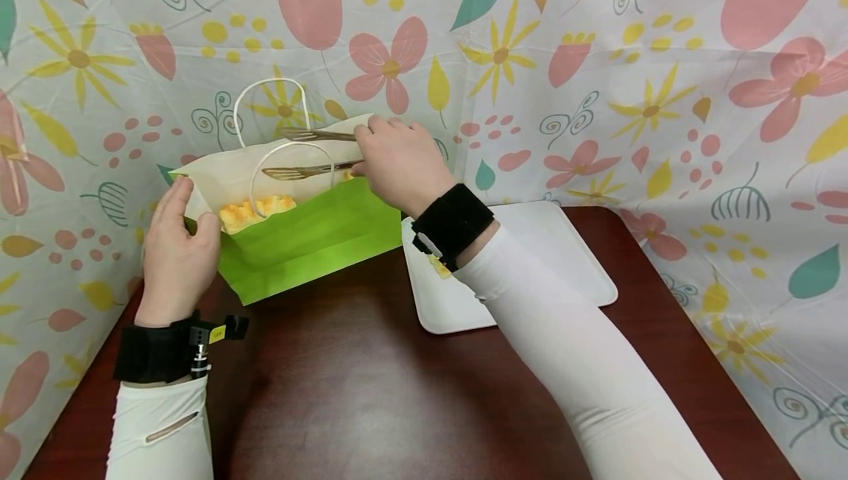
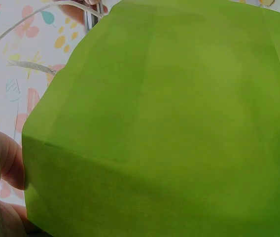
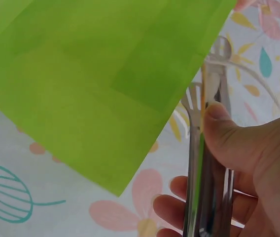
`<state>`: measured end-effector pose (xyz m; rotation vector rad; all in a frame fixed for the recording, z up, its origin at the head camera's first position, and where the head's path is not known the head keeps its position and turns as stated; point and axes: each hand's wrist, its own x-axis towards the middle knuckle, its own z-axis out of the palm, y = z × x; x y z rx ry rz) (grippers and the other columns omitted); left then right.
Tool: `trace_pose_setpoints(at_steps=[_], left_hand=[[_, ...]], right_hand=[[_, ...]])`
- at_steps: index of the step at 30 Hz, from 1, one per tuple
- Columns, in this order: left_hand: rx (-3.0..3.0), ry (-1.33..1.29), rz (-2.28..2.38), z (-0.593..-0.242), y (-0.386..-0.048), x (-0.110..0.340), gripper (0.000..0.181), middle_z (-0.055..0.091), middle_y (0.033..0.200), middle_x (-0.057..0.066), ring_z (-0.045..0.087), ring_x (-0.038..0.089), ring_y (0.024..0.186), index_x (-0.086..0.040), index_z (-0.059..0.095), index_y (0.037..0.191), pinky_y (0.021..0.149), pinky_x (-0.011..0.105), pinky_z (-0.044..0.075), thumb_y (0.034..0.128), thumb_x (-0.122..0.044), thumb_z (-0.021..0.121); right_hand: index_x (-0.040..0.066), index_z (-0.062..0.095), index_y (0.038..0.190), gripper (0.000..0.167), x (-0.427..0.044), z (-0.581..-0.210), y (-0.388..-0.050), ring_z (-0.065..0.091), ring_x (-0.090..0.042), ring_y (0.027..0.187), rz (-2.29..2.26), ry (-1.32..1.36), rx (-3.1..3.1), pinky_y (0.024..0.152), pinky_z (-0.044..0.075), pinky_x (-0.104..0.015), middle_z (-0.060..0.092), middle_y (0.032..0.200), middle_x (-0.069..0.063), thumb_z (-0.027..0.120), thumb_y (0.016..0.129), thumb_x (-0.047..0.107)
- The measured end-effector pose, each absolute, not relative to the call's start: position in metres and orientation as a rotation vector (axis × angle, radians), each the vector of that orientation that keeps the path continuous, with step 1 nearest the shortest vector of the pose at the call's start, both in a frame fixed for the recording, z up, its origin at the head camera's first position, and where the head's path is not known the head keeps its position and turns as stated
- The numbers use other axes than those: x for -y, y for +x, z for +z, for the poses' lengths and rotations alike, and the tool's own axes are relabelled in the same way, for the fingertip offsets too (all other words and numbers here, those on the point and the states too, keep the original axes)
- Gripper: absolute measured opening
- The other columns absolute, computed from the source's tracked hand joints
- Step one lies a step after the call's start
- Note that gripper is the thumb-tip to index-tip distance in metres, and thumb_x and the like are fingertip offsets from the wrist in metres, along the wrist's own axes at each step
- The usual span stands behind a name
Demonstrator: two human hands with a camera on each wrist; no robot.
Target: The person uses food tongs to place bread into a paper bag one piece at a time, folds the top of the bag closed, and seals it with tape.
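Observation:
A green paper bag (image 1: 311, 237) with white twisted handles stands tilted with its mouth facing up. My left hand (image 1: 179, 252) holds its left edge between thumb and fingers; the left wrist view shows the thumb and a finger (image 2: 13, 165) at that edge. Above the bag's right side, my right hand (image 1: 404, 160) grips metal tongs (image 1: 311, 171). Their two slotted ends are spread apart over the mouth, with nothing seen between them. Golden-yellow bread-like pieces (image 1: 258, 213) show inside the bag. In the right wrist view, thumb and fingers wrap the tongs (image 3: 209, 182).
A white tray (image 1: 530, 244) lies on the dark brown table (image 1: 358, 392), right of the bag. A small yellow piece (image 1: 439, 266) on it is partly hidden by my right wrist. A flower-patterned cloth (image 1: 517, 97) hangs behind and beside the table.

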<state>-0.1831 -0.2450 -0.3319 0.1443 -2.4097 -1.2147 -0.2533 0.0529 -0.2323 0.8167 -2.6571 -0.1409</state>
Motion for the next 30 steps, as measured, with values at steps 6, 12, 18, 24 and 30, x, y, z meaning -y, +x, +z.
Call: trace_pose_setpoints(at_steps=[6,12,18,24,30], left_hand=[[2.41,0.143,-1.217,-0.332,-0.183,0.244,0.069,0.02,0.176,0.006,0.017,0.029,0.162,-0.011,0.03,0.169,0.13,0.055,0.017,0.1005,-0.017,0.034],[2.409,0.141,-1.218,-0.332,-0.182,0.244,0.068,0.019,0.176,0.006,0.016,0.028,0.162,-0.011,0.03,0.169,0.13,0.055,0.016,0.1007,-0.017,0.034],[2.415,0.144,-1.209,-0.332,-0.183,0.245,0.068,0.019,0.176,0.006,0.016,0.028,0.162,-0.011,0.029,0.169,0.13,0.056,0.016,0.1008,-0.017,0.034],[2.422,0.146,-1.203,-0.333,-0.182,0.246,0.069,0.019,0.177,0.007,0.016,0.029,0.163,-0.01,0.028,0.169,0.13,0.054,0.016,0.1011,-0.018,0.034],[2.416,0.134,-1.202,-0.332,-0.183,0.244,0.068,0.02,0.176,0.007,0.017,0.029,0.162,-0.01,0.03,0.169,0.13,0.054,0.016,0.1007,-0.018,0.034]], right_hand=[[0.005,0.06,0.142,0.052,-0.076,-0.237,-0.25,0.067,-0.031,0.105,0.072,0.779,2.657,0.085,0.057,-0.043,0.066,0.117,-0.01,0.063,0.106,0.042],[0.002,0.053,0.15,0.059,-0.103,-0.242,-0.24,0.067,-0.032,0.108,0.264,0.716,2.615,0.086,0.058,-0.045,0.064,0.126,-0.016,0.064,0.106,0.039],[0.001,0.051,0.152,0.062,-0.129,-0.251,-0.228,0.068,-0.035,0.106,0.36,0.625,2.592,0.087,0.059,-0.049,0.062,0.132,-0.019,0.064,0.106,0.041],[0.001,0.052,0.152,0.064,-0.15,-0.265,-0.221,0.066,-0.037,0.116,0.451,0.559,2.555,0.089,0.058,-0.055,0.062,0.14,-0.02,0.067,0.104,0.041],[0.004,0.051,0.156,0.065,-0.173,-0.281,-0.207,0.066,-0.038,0.104,0.57,0.442,2.561,0.084,0.055,-0.055,0.062,0.128,-0.02,0.067,0.104,0.04]])
